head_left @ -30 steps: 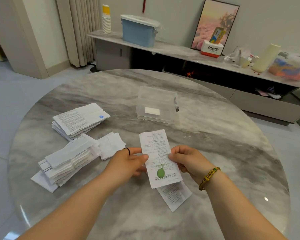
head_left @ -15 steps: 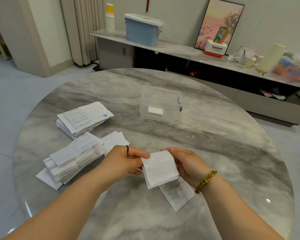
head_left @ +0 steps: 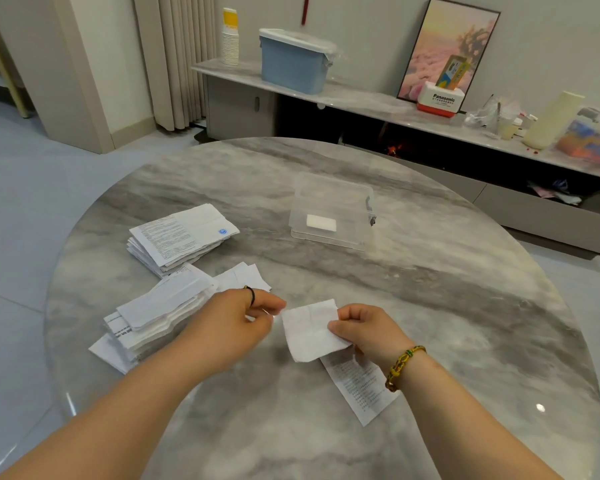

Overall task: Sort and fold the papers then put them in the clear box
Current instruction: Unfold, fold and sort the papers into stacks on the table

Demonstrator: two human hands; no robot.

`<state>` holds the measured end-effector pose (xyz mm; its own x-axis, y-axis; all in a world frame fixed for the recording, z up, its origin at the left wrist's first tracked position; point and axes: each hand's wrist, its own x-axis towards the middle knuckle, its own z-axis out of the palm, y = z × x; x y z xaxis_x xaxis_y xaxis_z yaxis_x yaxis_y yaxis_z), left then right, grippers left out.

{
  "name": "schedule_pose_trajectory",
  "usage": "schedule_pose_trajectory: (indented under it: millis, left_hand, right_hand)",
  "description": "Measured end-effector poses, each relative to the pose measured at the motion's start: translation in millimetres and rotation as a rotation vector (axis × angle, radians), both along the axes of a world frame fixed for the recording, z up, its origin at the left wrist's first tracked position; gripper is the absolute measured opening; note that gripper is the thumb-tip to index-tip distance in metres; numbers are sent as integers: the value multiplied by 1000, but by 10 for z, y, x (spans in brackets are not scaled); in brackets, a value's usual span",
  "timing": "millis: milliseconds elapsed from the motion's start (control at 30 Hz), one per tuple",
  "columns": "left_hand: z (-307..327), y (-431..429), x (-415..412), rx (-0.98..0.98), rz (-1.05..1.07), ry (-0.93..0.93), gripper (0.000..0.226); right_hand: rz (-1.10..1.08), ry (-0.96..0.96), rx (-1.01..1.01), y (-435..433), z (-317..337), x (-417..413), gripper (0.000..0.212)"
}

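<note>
A white folded receipt (head_left: 309, 330) hangs just above the marble table (head_left: 447, 306), blank side up. My right hand (head_left: 364, 330) pinches its right edge. My left hand (head_left: 232, 323) has thumb and forefinger closed at its upper left corner. Under my right wrist a printed receipt (head_left: 357, 382) lies flat on the table. The clear box (head_left: 329, 188) stands open past my hands, with one small folded paper (head_left: 321, 222) inside.
Left of my hands lie a stack of printed sheets (head_left: 184, 237), a nearer stack of long slips (head_left: 153, 313) and a few small papers (head_left: 243, 275). Behind the table, a low shelf carries a blue bin (head_left: 291, 60) and paper cups (head_left: 230, 39).
One second ago the receipt was held open lengthwise with its print showing. It has since been folded in half, blank side out, and the fold now sits flatter and lower between my hands.
</note>
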<state>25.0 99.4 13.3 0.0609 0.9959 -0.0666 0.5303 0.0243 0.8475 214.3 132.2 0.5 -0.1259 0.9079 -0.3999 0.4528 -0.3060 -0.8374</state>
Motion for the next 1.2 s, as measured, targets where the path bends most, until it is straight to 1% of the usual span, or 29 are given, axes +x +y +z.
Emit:
schedule_pose_trajectory:
  millis: [100, 200, 300, 367, 433, 567, 633, 733, 767, 833, 900, 967, 1033, 1133, 1200]
  left_hand:
    - [116, -11, -214, 90, 134, 35, 32]
    - [191, -45, -418, 164, 305, 44, 23]
    - [195, -90, -562, 195, 396, 172, 19]
    - [162, -98, -638, 188, 389, 316, 22]
    - [105, -79, -713, 121, 348, 424, 26]
    - [24, -52, -784, 14, 254, 529, 32]
    - [-7, -38, -794, -18, 216, 557, 33]
    - [-41, -14, -772, -27, 172, 585, 34]
    - [-49, -4, -770, -24, 166, 587, 35]
    - [-57, 13, -770, -18, 163, 587, 35]
    - [-66, 15, -774, -6, 162, 581, 36]
    - [-58, 4, -773, 9, 167, 572, 35]
    - [-40, -7, -761, 25, 178, 556, 35]
    - [-21, -13, -721, 58, 173, 532, 34]
    - [-8, -22, -678, 82, 158, 519, 35]
  right_hand:
    - [-43, 19, 48, 101, 43, -85, 28]
    - [-18, 4, 95, 269, 71, -324, 13]
    - [45, -34, 133, 415, 35, -611, 14]
    - [64, -71, 159, 473, 2, -765, 19]
    - [74, -94, 163, 517, -51, -878, 20]
    - [60, -137, 149, 578, -172, -1016, 16]
    - [107, -264, 180, 568, -210, -1052, 14]
    - [199, -553, 293, 522, -203, -1084, 29]
    - [211, -616, 328, 512, -203, -1098, 32]
    - [205, -678, 370, 508, -209, -1114, 38]
    - [178, -675, 379, 501, -201, -1110, 44]
    - [121, -605, 367, 503, -184, -1069, 48]
    - [78, -561, 349, 492, -149, -969, 44]
    - [58, -600, 340, 437, -107, -694, 36]
    - [38, -639, 303, 355, -67, -449, 36]
